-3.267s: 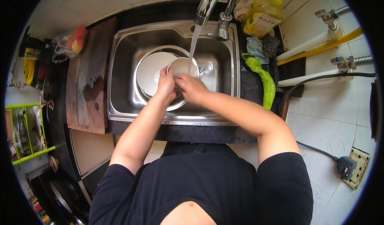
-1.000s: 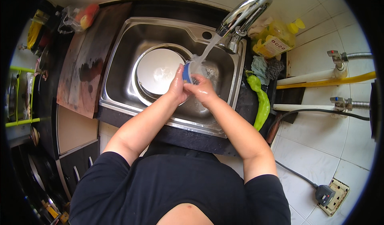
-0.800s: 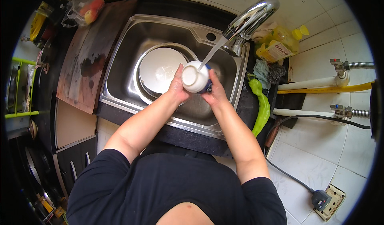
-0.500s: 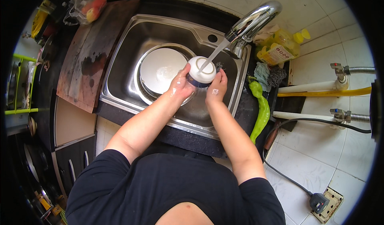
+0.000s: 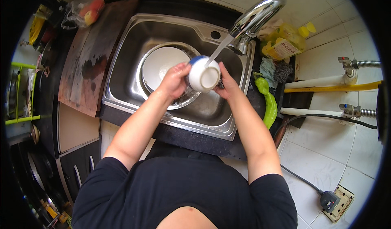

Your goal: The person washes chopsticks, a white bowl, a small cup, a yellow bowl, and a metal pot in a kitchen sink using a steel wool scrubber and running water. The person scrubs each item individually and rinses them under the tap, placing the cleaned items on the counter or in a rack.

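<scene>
A white bowl with a blue band (image 5: 198, 75) is held between my hands under the running tap (image 5: 258, 15). It is tipped, its foot ring facing up and toward me. My left hand (image 5: 176, 81) is closed on the bowl's left side, thumb near the blue band. My right hand (image 5: 228, 83) grips the right side, and a bit of dark, wiry scourer (image 5: 220, 83) shows beside its fingers. Water strikes the bowl's upturned outside. Below, a round metal basin (image 5: 143, 91) stands in the steel sink (image 5: 132, 31), with a white plate (image 5: 161, 66) inside it.
A wooden board (image 5: 77, 76) lies left of the sink, near a bag of fruit (image 5: 89, 15). Along the right edge are a green pepper (image 5: 269, 102), a cloth (image 5: 267, 72), a dark scourer (image 5: 282, 72) and a yellow detergent bottle (image 5: 285, 43). Pipes (image 5: 321, 83) run along the wall.
The bowl has turned in my hands: its foot ring now tilts toward me and the blue band shows at the upper left. My right hand has shifted slightly right, my left slightly left.
</scene>
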The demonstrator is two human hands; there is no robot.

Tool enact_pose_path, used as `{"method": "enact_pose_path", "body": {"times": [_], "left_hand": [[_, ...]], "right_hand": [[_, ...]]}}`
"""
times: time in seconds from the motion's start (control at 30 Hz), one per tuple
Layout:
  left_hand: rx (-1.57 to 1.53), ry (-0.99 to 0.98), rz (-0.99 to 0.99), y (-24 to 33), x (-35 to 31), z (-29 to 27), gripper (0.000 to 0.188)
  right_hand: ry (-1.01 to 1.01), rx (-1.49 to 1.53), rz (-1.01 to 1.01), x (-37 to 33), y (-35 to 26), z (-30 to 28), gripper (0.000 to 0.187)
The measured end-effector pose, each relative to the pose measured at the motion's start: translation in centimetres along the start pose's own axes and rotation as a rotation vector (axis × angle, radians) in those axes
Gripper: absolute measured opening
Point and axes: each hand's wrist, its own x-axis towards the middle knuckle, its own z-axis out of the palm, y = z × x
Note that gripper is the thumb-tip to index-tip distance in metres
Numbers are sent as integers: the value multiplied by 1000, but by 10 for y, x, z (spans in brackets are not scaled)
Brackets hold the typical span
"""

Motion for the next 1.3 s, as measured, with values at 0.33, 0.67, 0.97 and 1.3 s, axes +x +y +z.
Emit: {"method": "enact_pose_path", "body": {"times": [0.33,0.67,0.97,1.3], "left_hand": [[-132,448,-70,-16,13,17,42],[669,343,-214,-3,1,-1,37],[581,324,-251,-5,5,-4,44],[599,341,-173,-5,9,5,41]], "right_hand": [[82,-212,-332,-19,21,54,39],[-188,-2087,-1218,-6,38,2,29],[-262,-2070,-1090,-8,45,6,12],[-236,-2161,-1128,-12,35,2,14]]}}
